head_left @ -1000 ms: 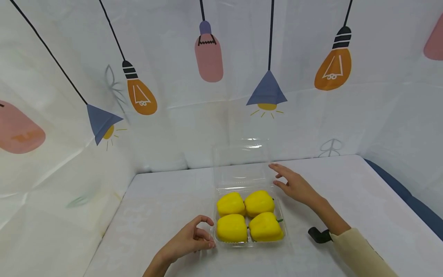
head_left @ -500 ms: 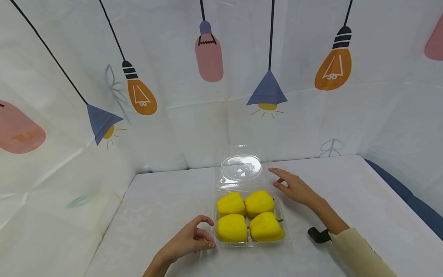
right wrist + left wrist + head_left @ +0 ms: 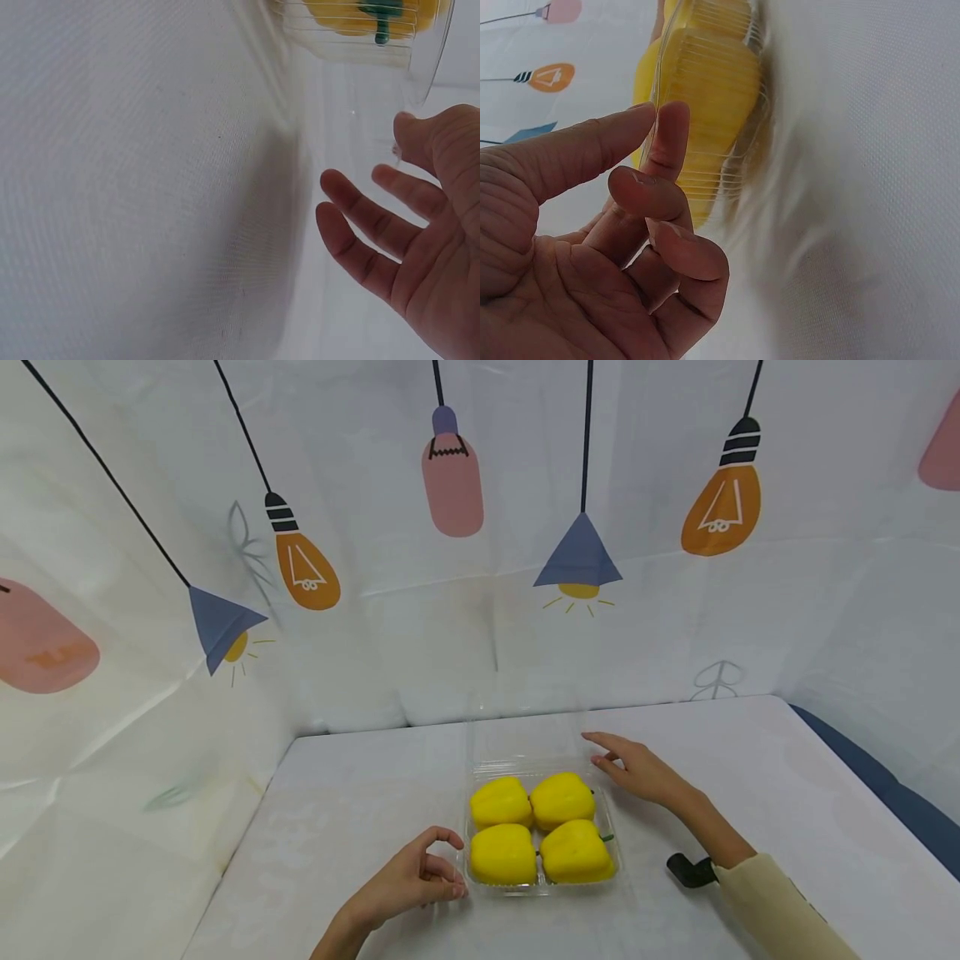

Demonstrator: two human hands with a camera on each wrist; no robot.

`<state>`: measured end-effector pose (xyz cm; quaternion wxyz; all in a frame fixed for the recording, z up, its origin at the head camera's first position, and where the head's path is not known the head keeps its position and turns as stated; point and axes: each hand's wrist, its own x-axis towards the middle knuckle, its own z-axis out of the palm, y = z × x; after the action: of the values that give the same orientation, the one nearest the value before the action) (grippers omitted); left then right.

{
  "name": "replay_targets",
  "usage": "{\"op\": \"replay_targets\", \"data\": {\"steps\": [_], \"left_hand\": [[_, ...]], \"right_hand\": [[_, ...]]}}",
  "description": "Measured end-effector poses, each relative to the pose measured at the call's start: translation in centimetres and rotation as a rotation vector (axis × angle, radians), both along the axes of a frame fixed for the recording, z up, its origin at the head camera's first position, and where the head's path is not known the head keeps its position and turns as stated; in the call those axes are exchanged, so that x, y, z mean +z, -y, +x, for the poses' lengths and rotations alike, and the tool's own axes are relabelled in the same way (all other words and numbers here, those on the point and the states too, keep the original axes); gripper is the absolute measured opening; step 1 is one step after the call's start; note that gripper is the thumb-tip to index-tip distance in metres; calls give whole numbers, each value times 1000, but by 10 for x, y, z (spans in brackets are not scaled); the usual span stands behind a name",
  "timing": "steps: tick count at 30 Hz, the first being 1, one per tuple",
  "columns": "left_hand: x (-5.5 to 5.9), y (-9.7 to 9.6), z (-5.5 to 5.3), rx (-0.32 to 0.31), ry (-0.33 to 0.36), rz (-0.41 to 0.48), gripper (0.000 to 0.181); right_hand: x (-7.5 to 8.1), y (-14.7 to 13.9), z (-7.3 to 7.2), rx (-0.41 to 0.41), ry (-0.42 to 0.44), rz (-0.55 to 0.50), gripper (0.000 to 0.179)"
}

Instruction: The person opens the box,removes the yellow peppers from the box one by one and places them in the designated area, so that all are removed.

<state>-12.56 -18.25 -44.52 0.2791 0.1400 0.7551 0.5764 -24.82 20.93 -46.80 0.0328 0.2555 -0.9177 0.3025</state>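
A clear hinged plastic container (image 3: pixel 543 890) stands on the white table, its base holding several yellow bell peppers (image 3: pixel 502 854). Its transparent lid (image 3: pixel 525 743) is swung up and leans back behind the base. At the near left corner, my left hand (image 3: pixel 412 872) pinches the rim between thumb and a fingertip, the other fingers curled, as the left wrist view shows. On the far right side, my right hand (image 3: pixel 637 766) has loosely extended fingers and thumb (image 3: pixel 411 135) at the lid's right edge. One pepper's green stem (image 3: pixel 382 30) shows through the container wall in the right wrist view.
Under the right sleeve (image 3: pixel 780 906) lies a black curved object (image 3: pixel 692 870) on the tabletop (image 3: pixel 360 793). A white cloth (image 3: pixel 375 635) printed with lamps hangs behind the table and at its left. Something dark blue (image 3: pixel 885 777) is past the right table edge.
The lid has tilted farther back and lower. My right hand's fingertips have come slightly down along with it. My left hand and the peppers have stayed put.
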Motion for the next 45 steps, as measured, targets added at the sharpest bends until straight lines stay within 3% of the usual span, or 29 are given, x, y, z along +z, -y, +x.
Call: {"op": "replay_targets", "data": {"steps": [11, 16, 22, 34, 45], "left_hand": [[3, 0, 1, -11, 10, 12, 48], [5, -1, 1, -13, 12, 11, 50], [5, -1, 1, -16, 19, 2, 50], [6, -1, 0, -50, -39, -14, 50], [6, 0, 1, -38, -26, -19, 47]], "right_hand": [[2, -2, 4, 5, 103, -9, 43], [5, -4, 5, 11, 82, -31, 44], [12, -7, 8, -40, 45, -13, 48], [27, -13, 25, -54, 27, 4, 53], [36, -13, 45, -41, 55, 26, 51]]}}
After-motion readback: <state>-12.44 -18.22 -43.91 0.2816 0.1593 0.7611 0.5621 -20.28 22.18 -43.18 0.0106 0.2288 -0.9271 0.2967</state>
